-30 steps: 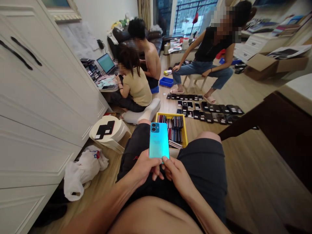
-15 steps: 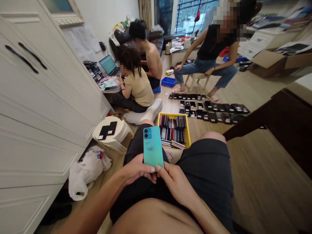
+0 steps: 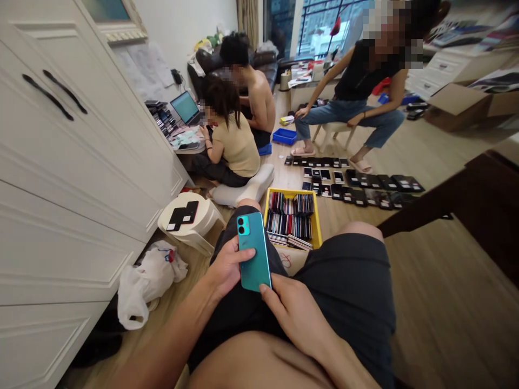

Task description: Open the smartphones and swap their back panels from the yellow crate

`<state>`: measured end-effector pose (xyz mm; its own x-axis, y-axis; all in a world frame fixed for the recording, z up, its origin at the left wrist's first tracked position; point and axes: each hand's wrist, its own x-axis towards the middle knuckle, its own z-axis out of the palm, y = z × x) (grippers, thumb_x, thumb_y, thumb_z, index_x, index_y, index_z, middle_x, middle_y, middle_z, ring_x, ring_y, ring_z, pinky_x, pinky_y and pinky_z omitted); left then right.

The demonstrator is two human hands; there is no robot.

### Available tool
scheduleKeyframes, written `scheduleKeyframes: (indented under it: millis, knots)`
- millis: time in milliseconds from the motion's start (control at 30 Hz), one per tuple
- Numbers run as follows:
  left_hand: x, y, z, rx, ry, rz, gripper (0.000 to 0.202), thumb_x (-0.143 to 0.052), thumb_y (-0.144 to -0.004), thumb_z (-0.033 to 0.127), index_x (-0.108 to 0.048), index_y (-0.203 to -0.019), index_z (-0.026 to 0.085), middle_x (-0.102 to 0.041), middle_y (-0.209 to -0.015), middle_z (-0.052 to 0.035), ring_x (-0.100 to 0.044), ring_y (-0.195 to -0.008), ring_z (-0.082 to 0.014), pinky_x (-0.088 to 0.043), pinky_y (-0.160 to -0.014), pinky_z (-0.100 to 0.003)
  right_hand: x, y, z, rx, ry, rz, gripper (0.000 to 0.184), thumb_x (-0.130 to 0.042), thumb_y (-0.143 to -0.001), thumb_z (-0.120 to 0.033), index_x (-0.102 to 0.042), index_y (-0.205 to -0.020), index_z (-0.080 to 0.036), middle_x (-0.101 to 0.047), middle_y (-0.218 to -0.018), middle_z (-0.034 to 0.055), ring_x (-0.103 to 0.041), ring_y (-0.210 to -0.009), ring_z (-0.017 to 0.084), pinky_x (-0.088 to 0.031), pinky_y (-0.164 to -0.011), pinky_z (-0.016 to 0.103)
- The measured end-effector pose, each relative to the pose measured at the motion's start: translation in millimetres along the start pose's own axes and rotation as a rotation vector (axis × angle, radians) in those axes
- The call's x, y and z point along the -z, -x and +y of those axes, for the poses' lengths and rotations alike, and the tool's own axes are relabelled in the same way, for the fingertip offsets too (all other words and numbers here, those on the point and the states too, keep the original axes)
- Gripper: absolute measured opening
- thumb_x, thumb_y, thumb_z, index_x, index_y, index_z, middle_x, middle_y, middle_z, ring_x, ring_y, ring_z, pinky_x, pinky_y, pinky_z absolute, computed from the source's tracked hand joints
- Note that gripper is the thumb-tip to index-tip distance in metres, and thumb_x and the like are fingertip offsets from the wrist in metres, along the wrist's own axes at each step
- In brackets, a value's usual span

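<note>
A teal smartphone [image 3: 255, 265] is held over my lap, its back with two camera lenses facing me. My left hand [image 3: 227, 265] grips its left side, thumb lying across the back and the other fingers hidden behind. At the lower right corner my right hand [image 3: 290, 302] pinches the phone, thumb on the back and fingers underneath. Just beyond, between my knees, a yellow crate [image 3: 318, 227] holds several rows of phones stood on edge. To the left, dark phones [image 3: 183, 215] with white labels lie on a white stool [image 3: 207, 227].
Rows of phones [image 3: 357, 193] lie on the floor ahead, before a seated person [image 3: 360, 92]. Two people sit on the left by a laptop [image 3: 186, 107]. A white plastic bag [image 3: 152, 278] rests beside the cabinet [image 3: 68, 173]. A dark table edge [image 3: 430, 194] juts in at right.
My left hand has slid up the phone's left side, its thumb now on the back. The phone has tilted and looks darker. My right hand stays at the lower corner.
</note>
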<state>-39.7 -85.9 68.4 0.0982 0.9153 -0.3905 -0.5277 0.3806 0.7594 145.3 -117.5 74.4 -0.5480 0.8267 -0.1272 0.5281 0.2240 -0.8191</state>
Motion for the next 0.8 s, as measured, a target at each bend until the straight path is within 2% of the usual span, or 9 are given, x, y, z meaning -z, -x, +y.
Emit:
scheduleKeyframes:
  millis: [167, 267, 400, 500, 600, 700, 800]
  knots:
    - [-1.1, 3, 3, -0.005, -0.031, -0.015, 0.05, -0.093, -0.062, 0.022, -0.071, -0.106, 0.014, -0.077, -0.092, -0.0069, -0.071, -0.081, -0.0194, -0.056, -0.079, -0.031, 10, -10, -2, -0.042, 0.182, 0.117, 0.038, -0.047, -0.1, -0.043, -0.042, -0.068, -0.023, -0.06, -0.07, 0.0028, -0.051, -0.061, 0.018, -0.026, -0.061, 0.031]
    - [-5.0, 6, 3, -0.017, -0.082, -0.025, 0.046, -0.091, -0.064, 0.02, -0.072, -0.105, 0.013, -0.077, -0.095, -0.0079, -0.071, -0.083, -0.019, -0.056, -0.081, -0.031, 14, -19, -1, -0.049, 0.129, 0.189, 0.043, -0.049, -0.097, -0.049, -0.041, -0.065, -0.023, -0.055, -0.063, 0.0011, -0.046, -0.058, 0.017, -0.025, -0.058, 0.031]
    - [-13.3, 10, -1, -0.039, -0.099, 0.01, 0.043, -0.091, -0.067, 0.024, -0.072, -0.104, 0.014, -0.077, -0.096, -0.0076, -0.07, -0.081, -0.0181, -0.057, -0.079, -0.031, 10, -27, 9, -0.042, -0.167, 0.234, 0.048, -0.047, -0.099, -0.056, -0.051, -0.066, -0.021, -0.055, -0.062, 0.0008, -0.048, -0.062, 0.017, -0.033, -0.057, 0.028]
    - [-21.3, 8, -7, -0.011, -0.091, 0.08, 0.043, -0.091, -0.068, 0.039, -0.073, -0.097, 0.013, -0.075, -0.085, -0.0061, -0.066, -0.069, -0.0158, -0.056, -0.069, -0.029, 3, -30, 21, -0.092, -0.48, 0.25, 0.051, -0.053, -0.095, -0.063, -0.058, -0.069, -0.02, -0.059, -0.063, 0.0005, -0.052, -0.063, 0.017, -0.039, -0.058, 0.027]
    - [-27.1, 2, -11, 0.036, -0.056, 0.12, 0.047, -0.092, -0.062, 0.047, -0.073, -0.086, 0.011, -0.071, -0.071, -0.004, -0.063, -0.062, -0.014, -0.053, -0.062, -0.025, -1, -31, 31, -0.176, -0.757, 0.236, 0.052, -0.062, -0.087, -0.067, -0.059, -0.069, -0.019, -0.06, -0.063, 0.0001, -0.051, -0.06, 0.016, -0.042, -0.057, 0.028]
    - [-27.2, -3, -14, 0.043, -0.098, 0.12, 0.048, -0.089, -0.064, 0.054, -0.07, -0.08, 0.013, -0.064, -0.062, -0.0005, -0.056, -0.051, -0.0106, -0.046, -0.051, -0.022, -1, -31, 32, -0.233, -0.95, 0.214, 0.052, -0.07, -0.081, -0.068, -0.057, -0.068, -0.019, -0.058, -0.062, -0.0011, -0.047, -0.056, 0.014, -0.042, -0.056, 0.028]
    - [-24.9, -6, -15, 0.067, -0.194, 0.133, 0.052, -0.081, -0.071, 0.064, -0.064, -0.074, 0.015, -0.054, -0.052, 0.0034, -0.044, -0.039, -0.0079, -0.033, -0.04, -0.021, 1, -31, 28, -0.267, -1.037, 0.226, 0.054, -0.077, -0.074, -0.067, -0.056, -0.064, -0.019, -0.055, -0.059, -0.0025, -0.045, -0.054, 0.012, -0.041, -0.055, 0.026]
